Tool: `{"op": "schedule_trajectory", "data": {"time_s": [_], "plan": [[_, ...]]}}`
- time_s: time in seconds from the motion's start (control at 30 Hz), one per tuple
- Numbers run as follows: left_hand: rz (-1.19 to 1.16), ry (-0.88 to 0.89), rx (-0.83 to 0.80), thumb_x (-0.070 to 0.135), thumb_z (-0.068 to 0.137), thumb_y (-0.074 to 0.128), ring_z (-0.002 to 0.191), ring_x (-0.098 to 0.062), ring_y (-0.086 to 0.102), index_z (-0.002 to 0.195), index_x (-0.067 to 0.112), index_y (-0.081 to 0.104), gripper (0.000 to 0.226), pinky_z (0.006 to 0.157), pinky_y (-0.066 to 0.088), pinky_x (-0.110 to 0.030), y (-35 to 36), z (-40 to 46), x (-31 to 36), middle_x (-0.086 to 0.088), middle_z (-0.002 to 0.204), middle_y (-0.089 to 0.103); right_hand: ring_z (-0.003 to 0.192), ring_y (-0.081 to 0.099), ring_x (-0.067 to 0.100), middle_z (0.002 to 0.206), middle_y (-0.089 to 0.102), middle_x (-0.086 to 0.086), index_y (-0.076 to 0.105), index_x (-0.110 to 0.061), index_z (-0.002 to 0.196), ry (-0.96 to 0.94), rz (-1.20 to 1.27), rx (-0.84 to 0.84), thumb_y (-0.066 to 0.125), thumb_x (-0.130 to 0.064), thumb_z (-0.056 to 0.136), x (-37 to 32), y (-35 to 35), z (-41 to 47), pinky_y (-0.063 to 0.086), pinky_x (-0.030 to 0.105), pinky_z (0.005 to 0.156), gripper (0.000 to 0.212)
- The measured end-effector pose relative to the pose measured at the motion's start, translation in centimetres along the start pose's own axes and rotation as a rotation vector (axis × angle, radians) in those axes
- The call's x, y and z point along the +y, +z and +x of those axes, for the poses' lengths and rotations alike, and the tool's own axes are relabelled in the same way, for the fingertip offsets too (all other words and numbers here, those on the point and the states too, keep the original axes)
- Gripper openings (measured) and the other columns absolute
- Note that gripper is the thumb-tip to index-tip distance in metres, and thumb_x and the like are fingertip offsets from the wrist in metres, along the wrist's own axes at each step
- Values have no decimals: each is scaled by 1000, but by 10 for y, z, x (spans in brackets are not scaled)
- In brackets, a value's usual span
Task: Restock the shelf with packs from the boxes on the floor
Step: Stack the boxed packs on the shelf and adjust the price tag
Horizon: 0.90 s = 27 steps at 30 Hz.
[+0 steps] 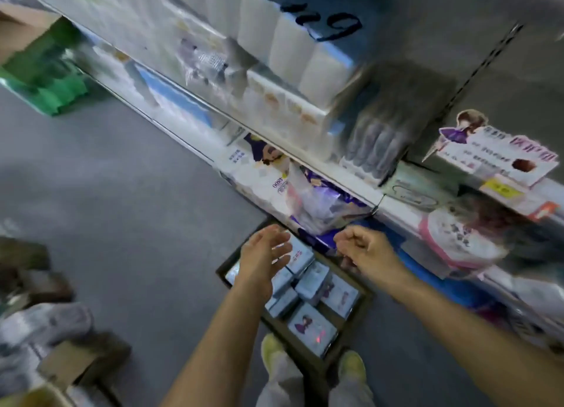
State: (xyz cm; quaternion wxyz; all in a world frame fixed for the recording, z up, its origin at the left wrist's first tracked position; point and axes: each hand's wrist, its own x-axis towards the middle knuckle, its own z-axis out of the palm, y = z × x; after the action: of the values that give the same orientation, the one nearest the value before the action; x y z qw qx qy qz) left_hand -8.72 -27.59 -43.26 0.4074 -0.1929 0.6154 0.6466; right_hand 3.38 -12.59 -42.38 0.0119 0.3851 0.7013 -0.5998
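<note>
I'm reaching both empty hands, left hand [265,254] spread, right hand [363,248] loosely curled, toward packs [311,327] in the box [351,324] below; loose packs risk slipping out.

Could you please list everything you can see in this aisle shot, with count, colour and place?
open brown cardboard box: one, on the grey floor by the shelf foot, below both hands.
pale blue-white packs with a purple figure: several, lying in that box.
white metal shelf unit: one, running from upper left to right.
white plastic-wrapped roll packs: several, upper shelves.
purple and white bagged packs: a few, lowest level behind the hands.
pink-edged white pack: one, lower right shelf.
green wrapped packs: a stack, far left.
brown cartons: some, blurred, lower left floor.
yellow shoes: two, bottom centre.
left hand: fingers spread, empty, over the box.
right hand: loosely curled, empty.
</note>
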Motion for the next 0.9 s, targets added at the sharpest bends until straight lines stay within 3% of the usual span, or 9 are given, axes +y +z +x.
{"op": "schedule_trajectory", "data": {"time_s": [0.2,0.33,0.5,0.6,0.73,0.9], "plan": [[-52,-144,124,21,96,58,77,-18,65,109,10,65,19,64,55,-27,-31,48,-87,-5,92,70,54,59,11,75,65,8,65,-10,92,163,-52,-31,56,-7,94,89,17,32,46,25,51,9],[-49,-218,183,23,97,58,80,-19,64,109,11,63,17,69,54,-30,-36,67,-144,-8,96,71,63,61,16,84,69,12,66,-13,96,266,-70,-62,57,-10,93,152,17,45,47,24,53,10],[-45,-289,180,23,99,55,56,-9,63,107,4,63,22,58,52,-24,-37,93,-216,-3,75,66,59,57,16,81,66,13,65,-7,100,360,-72,-80,57,-8,95,224,18,60,43,18,45,10],[-65,-326,194,22,98,54,52,-7,58,108,6,63,21,62,49,-26,-35,110,-262,4,65,65,56,53,18,73,61,11,62,-2,98,399,-61,-72,55,-5,95,264,20,69,39,14,39,8],[-127,-405,240,24,97,57,62,-12,61,105,6,68,23,61,50,-28,-35,132,-322,-8,90,69,52,50,17,69,59,10,61,-2,94,451,-109,-118,54,-3,95,320,27,77,36,14,36,8],[-238,-542,337,24,96,60,69,-16,65,112,5,66,26,59,53,-29,-35,157,-395,-9,92,72,50,51,14,69,61,8,61,-7,88,526,-201,-195,55,-6,95,388,34,89,38,15,37,10]]}}
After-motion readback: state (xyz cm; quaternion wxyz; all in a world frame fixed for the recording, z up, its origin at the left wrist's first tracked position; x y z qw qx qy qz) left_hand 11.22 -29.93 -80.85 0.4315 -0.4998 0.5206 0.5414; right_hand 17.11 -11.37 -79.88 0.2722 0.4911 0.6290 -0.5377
